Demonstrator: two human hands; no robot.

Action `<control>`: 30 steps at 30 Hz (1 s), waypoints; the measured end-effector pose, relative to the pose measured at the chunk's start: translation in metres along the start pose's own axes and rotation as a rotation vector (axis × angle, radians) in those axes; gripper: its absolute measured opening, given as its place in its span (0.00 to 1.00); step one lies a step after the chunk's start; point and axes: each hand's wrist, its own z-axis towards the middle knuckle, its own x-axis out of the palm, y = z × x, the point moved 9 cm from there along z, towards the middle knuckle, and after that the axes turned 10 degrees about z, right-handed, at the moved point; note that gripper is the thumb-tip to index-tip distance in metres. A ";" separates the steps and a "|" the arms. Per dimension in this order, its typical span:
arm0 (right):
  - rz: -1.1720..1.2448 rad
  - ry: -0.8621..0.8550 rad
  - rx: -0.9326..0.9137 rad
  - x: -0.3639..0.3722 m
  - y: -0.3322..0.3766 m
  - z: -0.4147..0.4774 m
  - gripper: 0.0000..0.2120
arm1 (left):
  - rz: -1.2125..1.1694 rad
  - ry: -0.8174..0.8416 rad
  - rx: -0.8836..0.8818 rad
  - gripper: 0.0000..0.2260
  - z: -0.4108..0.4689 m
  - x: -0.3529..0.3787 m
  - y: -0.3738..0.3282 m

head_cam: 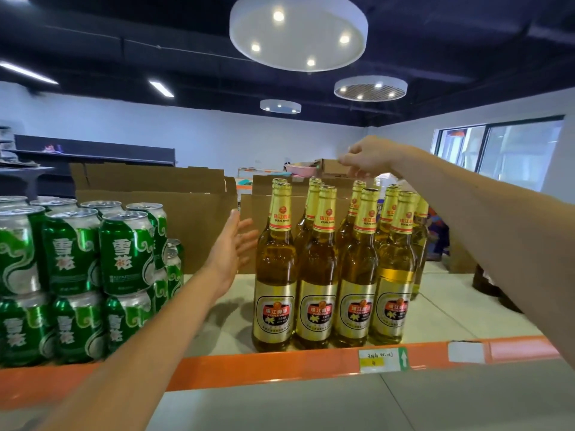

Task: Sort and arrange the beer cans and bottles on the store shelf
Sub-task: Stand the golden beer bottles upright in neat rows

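Shelf: pale board (217,312) with an orange front rail (249,368) running across the near edge.
Cardboard boxes: brown boxes with open flaps (155,206) stand at the far side of the shelf, behind the goods.
Beer cans: green cans (74,253) fill the left end of the shelf, stacked in two layers, several rows deep.
Beer bottles: gold-labelled amber bottles (317,275) stand upright right of centre, four across the near row with more rows behind, close together, well apart from the cans.
Left hand: the left hand (231,244) is in the gap between cans and bottles, just beside the leftmost bottle, palm turned toward it, fingers straight and slightly spread, holding nothing.
Right hand: the right hand (368,157) is above the far bottles, fingers loosely bent downward and holding nothing; whether the tips touch a cap cannot be told.
Labels: a white and yellow price tag (382,359) and a blank white tag (465,352) sit on the rail at the right.
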 end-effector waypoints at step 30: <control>-0.082 0.245 -0.183 0.021 -0.068 0.040 0.17 | 1.364 -0.021 0.189 0.08 0.039 0.134 -0.183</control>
